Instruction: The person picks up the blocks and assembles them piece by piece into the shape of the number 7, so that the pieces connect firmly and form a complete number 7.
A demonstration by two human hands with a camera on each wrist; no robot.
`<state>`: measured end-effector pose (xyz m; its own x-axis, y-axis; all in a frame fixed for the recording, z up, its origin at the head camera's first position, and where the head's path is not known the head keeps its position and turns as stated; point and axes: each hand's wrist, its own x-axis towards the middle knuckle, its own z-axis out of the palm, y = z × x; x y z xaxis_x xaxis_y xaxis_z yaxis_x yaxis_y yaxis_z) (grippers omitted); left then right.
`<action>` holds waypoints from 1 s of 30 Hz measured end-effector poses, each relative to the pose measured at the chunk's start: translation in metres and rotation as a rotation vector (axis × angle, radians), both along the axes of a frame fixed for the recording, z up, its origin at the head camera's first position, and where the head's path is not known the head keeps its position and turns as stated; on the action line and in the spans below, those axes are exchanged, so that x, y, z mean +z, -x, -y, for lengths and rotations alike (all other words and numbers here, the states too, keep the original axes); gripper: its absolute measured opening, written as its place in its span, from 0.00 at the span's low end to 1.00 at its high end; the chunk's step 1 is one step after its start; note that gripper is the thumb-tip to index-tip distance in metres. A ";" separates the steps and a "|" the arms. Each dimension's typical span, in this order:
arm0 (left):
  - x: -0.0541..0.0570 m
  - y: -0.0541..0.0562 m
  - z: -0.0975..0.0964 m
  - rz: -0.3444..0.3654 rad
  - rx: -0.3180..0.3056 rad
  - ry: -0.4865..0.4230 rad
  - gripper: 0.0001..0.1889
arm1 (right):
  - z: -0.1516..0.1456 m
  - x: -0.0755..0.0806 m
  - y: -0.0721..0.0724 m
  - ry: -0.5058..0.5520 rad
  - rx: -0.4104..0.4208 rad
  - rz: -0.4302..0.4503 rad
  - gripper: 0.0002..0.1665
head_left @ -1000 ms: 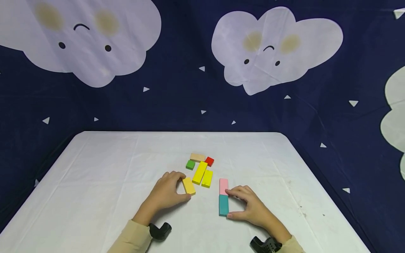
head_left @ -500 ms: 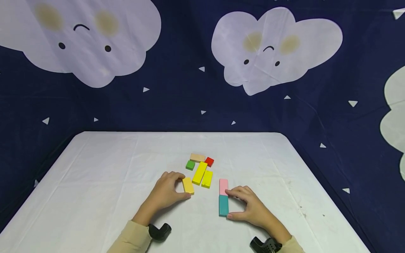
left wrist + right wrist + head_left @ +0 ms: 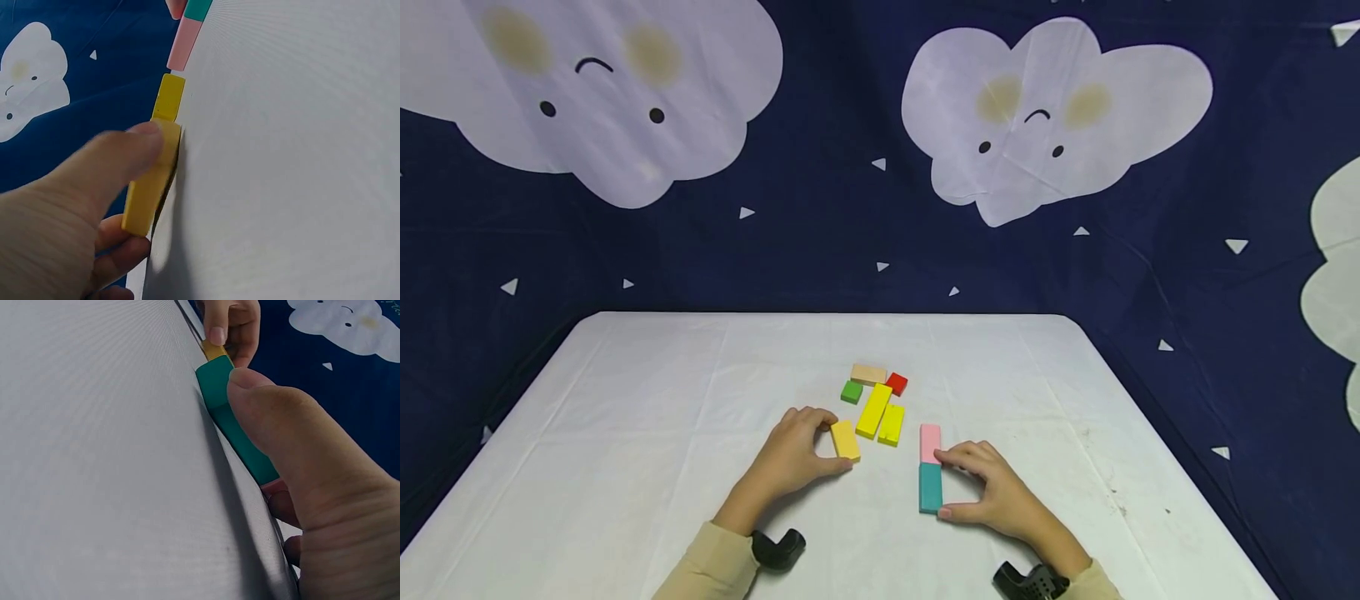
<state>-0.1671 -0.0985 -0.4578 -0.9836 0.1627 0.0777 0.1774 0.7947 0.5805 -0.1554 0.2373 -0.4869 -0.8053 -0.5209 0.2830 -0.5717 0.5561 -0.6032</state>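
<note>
My left hand (image 3: pixel 797 450) pinches a light orange-yellow block (image 3: pixel 846 441) by its ends; in the left wrist view the thumb lies over that block (image 3: pixel 147 197) and fingertips sit under its near end. My right hand (image 3: pixel 996 492) has its thumb at the near corner of a teal block (image 3: pixel 930 487) and its fingers where teal meets a pink block (image 3: pixel 929 442). These two blocks lie end to end in one line. From the right wrist, the teal block (image 3: pixel 240 428) shows under the thumb and little of the pink one.
Between the hands and farther back lie a long yellow block (image 3: pixel 874 410), a shorter yellow block (image 3: pixel 891 424), a green cube (image 3: pixel 852 392), a red cube (image 3: pixel 897 383) and a beige block (image 3: pixel 868 373). A white cloth covers the table (image 3: pixel 647 400); a dark blue cloud-print curtain (image 3: pixel 835 250) hangs behind.
The orange-yellow block has shifted slightly left in my left hand's fingers, away from the long yellow block. My right hand and the teal and pink blocks have stayed put.
</note>
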 end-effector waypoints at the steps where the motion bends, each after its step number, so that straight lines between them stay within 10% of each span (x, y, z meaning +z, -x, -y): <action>1: 0.000 0.000 0.000 -0.008 0.002 0.003 0.35 | 0.000 0.000 0.000 -0.001 -0.001 0.000 0.40; 14: 0.012 0.009 -0.010 -0.020 -0.010 -0.107 0.35 | 0.000 -0.001 0.000 0.004 0.006 -0.014 0.40; 30: 0.019 0.044 -0.056 -0.012 -0.099 -0.144 0.35 | 0.000 -0.001 0.000 0.010 0.011 -0.010 0.40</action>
<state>-0.2109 -0.0427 -0.4386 -0.9622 0.2449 0.1187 0.2580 0.6816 0.6847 -0.1559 0.2372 -0.4882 -0.7967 -0.5265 0.2968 -0.5839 0.5435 -0.6030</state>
